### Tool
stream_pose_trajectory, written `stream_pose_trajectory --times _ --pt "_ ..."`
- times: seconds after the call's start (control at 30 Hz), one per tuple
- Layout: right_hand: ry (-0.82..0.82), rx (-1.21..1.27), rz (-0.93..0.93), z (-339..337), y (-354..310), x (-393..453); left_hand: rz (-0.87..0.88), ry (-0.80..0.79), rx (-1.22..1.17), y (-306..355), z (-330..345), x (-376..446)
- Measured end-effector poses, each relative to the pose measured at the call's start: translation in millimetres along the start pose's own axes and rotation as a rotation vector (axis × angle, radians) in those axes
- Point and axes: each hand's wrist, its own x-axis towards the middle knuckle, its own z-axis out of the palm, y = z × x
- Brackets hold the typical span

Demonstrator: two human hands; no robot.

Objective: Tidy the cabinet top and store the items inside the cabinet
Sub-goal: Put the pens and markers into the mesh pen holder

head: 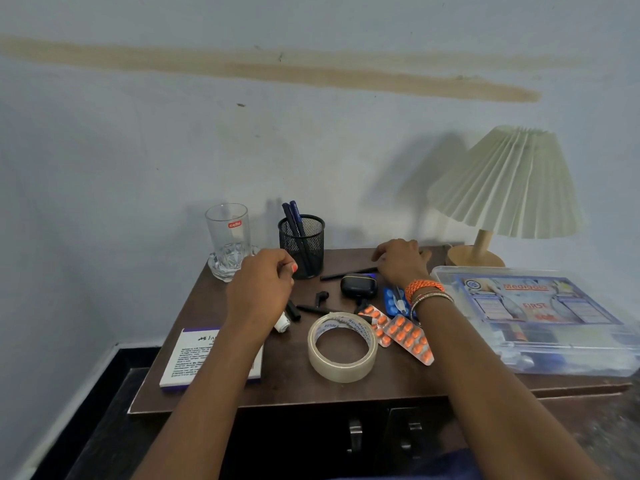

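Cabinet top, dark wood, cluttered; doors below appear shut. Item in question: black pen, lying loose on the back half of the top, long axis running left-low to right-high, nearly parallel to the back edge. Right hand: palm down, fingers spread and lowered over the pen's right end, at or just touching it; whether they have closed on it cannot be told. Left hand: loosely curled into a fist near the mesh pen holder, holding nothing that can be made out. Judgement: the right hand is plainly the nearer to the pen, and the holder, which already contains two pens, stands just left of the pen's far tip, so a pickup from the right end would need a swing leftward and an upending of the shaft. Also present: tape roll, orange tablet strips, earbud case, first-aid box, glass, lamp.
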Motion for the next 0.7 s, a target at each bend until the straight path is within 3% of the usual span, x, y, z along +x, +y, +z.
stream_pose_trajectory --times 0.2,0.53,0.7 --pt "-0.122 -0.077 0.003 3.2 2.4 0.4 -0.005 0.000 -0.002 -2.1 -1.9 -0.4" --pt "-0.044 -0.111 -0.049 0.8 2.0 -5.3 -0.025 0.001 0.017 -3.4 -4.4 -2.5" --pt "0.128 -0.068 -0.101 -7.9 -2.5 -7.0 -0.003 0.003 -0.010 -1.7 -4.4 -4.0"
